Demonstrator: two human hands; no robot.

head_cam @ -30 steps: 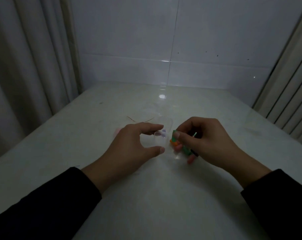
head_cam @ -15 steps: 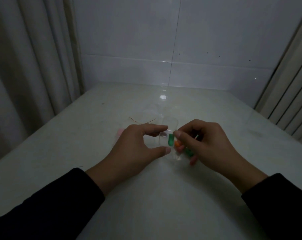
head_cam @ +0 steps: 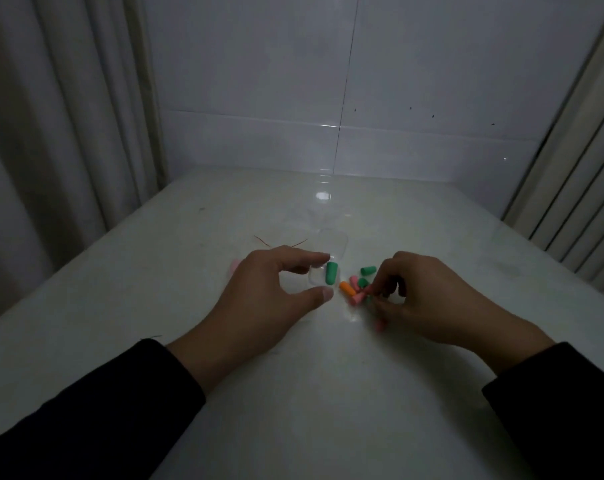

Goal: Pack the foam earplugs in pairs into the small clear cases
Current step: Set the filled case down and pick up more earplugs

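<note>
White and glossy, the desk (head_cam: 293,393) carries everything. The left hand (head_cam: 269,306) steadies a small clear case (head_cam: 323,271), lid up, its fingers clamped across it; one green earplug (head_cam: 331,273) lies inside. The right hand (head_cam: 422,303) curls its fingers into the loose earplugs (head_cam: 356,289) just beside the case, pinching at a pink one.

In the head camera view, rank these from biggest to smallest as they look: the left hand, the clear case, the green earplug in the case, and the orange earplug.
1. left hand
2. clear case
3. green earplug and orange earplug: they look alike, so unranked.
</note>
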